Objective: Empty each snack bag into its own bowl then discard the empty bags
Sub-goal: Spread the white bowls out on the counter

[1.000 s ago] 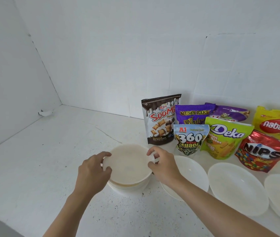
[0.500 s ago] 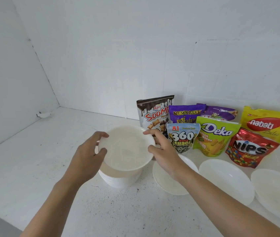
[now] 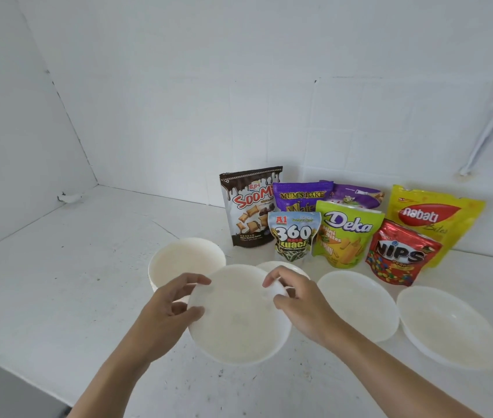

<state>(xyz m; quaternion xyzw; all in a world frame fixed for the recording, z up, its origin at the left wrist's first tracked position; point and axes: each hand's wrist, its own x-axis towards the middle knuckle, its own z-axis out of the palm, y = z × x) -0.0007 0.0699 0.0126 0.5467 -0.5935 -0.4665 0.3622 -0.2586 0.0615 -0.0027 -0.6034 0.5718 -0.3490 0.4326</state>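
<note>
Taking the 360 bag as my mark: the Soomi bag stands behind it to the left, the Mum's Bake bag directly behind, and the Deka bag just beside it on the right. The Nips bag and Nabati bag are farther right. The bowl stack sits front-left, the nearest bowl straight before it, and the middle bowl and end bowl front-right.

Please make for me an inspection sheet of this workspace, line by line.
Surface: white counter, dark specks near the front.
Job's things: seven colourful snack bags grouped at the back; three empty shallow white plastic bowls in a row; stack of white bowls at left; another white bowl held.
Clutter: small white scrap in the far left corner.
Hands: left hand and right hand grip the held bowl's rim, opposite sides.
Cables: nothing seen.
Surroundings: white tiled walls; white pipe on the right wall.
</note>
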